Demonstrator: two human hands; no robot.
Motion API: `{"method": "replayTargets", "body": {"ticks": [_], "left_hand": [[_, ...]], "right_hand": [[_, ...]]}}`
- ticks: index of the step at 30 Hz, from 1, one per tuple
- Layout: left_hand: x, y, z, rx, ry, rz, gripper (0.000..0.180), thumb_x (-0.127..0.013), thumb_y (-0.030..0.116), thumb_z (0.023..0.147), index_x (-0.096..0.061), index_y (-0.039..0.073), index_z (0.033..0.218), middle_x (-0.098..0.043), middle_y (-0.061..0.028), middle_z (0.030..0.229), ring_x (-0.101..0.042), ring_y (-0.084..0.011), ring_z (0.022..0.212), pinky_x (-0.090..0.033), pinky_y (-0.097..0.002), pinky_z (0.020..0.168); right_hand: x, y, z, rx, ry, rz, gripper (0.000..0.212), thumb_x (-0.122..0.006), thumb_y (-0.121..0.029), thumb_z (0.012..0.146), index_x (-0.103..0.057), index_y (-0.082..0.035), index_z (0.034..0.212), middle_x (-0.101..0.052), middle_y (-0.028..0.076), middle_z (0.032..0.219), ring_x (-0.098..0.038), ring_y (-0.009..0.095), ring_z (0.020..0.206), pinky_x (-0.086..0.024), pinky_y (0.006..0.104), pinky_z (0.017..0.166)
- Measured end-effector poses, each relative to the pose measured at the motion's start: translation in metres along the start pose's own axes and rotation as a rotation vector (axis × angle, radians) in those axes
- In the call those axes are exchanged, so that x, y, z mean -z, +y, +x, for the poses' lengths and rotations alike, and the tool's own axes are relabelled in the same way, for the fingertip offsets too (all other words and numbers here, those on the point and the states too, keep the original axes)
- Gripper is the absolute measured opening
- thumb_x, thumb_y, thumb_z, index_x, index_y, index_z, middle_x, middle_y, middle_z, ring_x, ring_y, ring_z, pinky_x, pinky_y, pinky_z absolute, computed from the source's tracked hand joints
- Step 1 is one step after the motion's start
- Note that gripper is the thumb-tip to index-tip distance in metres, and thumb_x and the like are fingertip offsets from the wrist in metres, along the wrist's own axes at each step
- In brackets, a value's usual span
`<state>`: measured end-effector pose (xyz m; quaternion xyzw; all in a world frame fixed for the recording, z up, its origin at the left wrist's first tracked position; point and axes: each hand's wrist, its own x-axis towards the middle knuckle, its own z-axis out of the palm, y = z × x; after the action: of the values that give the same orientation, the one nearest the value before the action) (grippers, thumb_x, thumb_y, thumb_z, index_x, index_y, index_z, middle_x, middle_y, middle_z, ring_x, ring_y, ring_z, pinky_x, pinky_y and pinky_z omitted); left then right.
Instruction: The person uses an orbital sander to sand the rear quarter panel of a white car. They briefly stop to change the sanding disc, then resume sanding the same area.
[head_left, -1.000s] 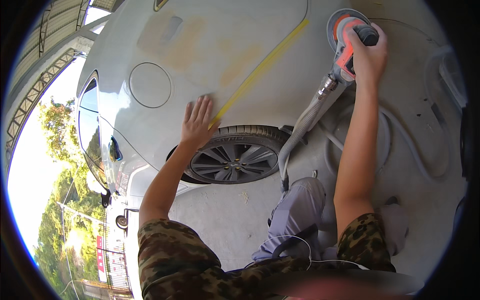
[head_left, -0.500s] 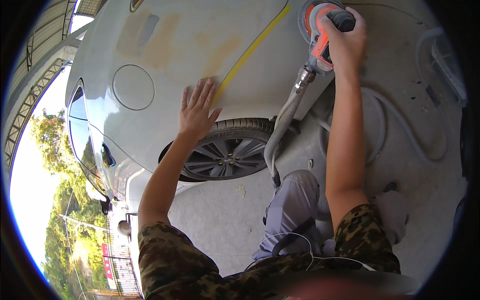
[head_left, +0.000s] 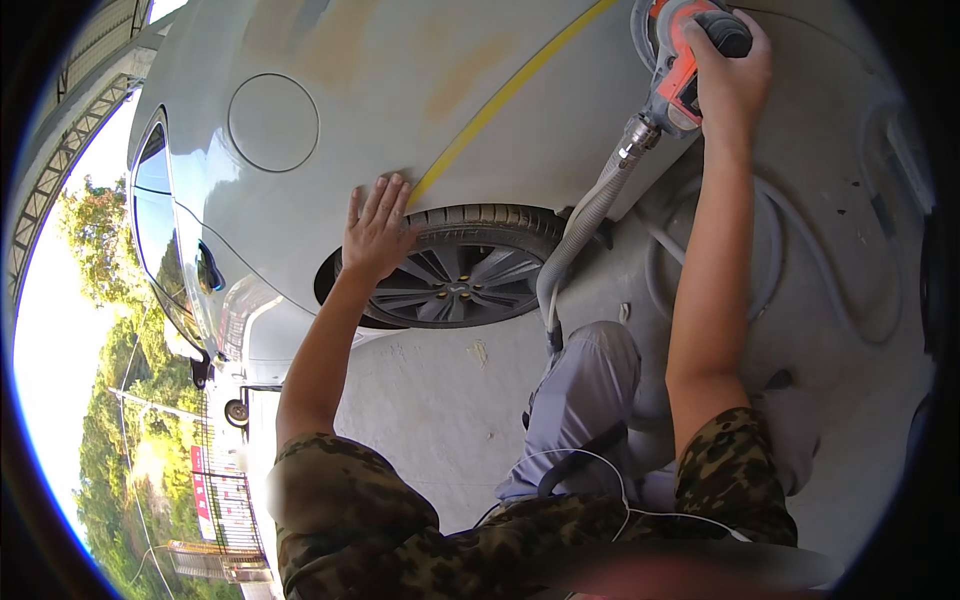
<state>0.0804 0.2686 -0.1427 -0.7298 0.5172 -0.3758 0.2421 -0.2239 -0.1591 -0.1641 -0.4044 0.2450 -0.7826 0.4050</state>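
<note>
My right hand point(head_left: 735, 95) is wrapped round an orange-and-grey disc sander point(head_left: 676, 85) at the top right. Its pad is partly cut off by the picture's top edge, at the lower side of a grey car's body panel point(head_left: 380, 120); whether it touches is unclear. A ribbed hose point(head_left: 590, 205) runs from the sander's metal fitting down toward my knee. My left hand point(head_left: 378, 235) lies open on the panel beside the wheel arch, fingers stretched out, at the end of a yellow tape line point(head_left: 500, 97). Brownish patches point(head_left: 470, 75) mark the panel above the tape.
The car's wheel point(head_left: 460, 280) with dark spokes sits below my left hand. A round fuel flap point(head_left: 273, 122) is further left. Loose grey hose point(head_left: 815, 260) loops over the concrete floor point(head_left: 430, 420) at right. A thin white cable point(head_left: 625, 480) crosses my front.
My view has shifted, so the panel and wheel appear higher. My right hand has carried the sander rightward. My left hand has slid left and closer to the wheel arch.
</note>
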Motion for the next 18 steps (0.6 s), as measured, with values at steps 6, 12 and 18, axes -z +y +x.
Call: {"method": "replayTargets", "body": {"ticks": [6,12,18], "left_hand": [[-0.025,-0.011,-0.124,0.406,-0.098,0.000,0.079,-0.061,0.046,0.106,-0.033,0.006,0.168,-0.032,-0.0163,0.175,-0.024,-0.0336,0.164,-0.016,-0.0564,0.133],[-0.065,0.100,-0.199,0.629,-0.331,-0.605,0.054,-0.064,0.040,0.106,-0.060,0.006,0.148,-0.064,-0.0220,0.146,-0.059,-0.0419,0.136,-0.051,-0.0489,0.111],[-0.055,0.276,-0.167,0.274,-0.644,-1.325,0.036,-0.062,0.038,0.107,-0.074,0.013,0.129,-0.074,-0.0139,0.131,-0.070,-0.0380,0.117,-0.057,-0.0476,0.097]], "right_hand": [[0.008,0.000,0.008,-0.065,-0.059,-0.105,0.077,-0.091,-0.032,0.077,-0.063,0.001,0.141,-0.072,0.018,0.128,-0.072,0.026,0.111,-0.057,0.0376,0.099],[0.009,0.003,-0.005,-0.030,-0.086,-0.114,0.075,-0.092,-0.029,0.077,-0.065,0.004,0.139,-0.071,0.019,0.129,-0.072,0.027,0.113,-0.057,0.0376,0.100],[0.015,0.009,-0.034,-0.037,-0.117,-0.082,0.067,-0.093,-0.023,0.081,-0.067,0.008,0.134,-0.071,0.018,0.130,-0.074,0.026,0.110,-0.062,0.0365,0.097]]}}
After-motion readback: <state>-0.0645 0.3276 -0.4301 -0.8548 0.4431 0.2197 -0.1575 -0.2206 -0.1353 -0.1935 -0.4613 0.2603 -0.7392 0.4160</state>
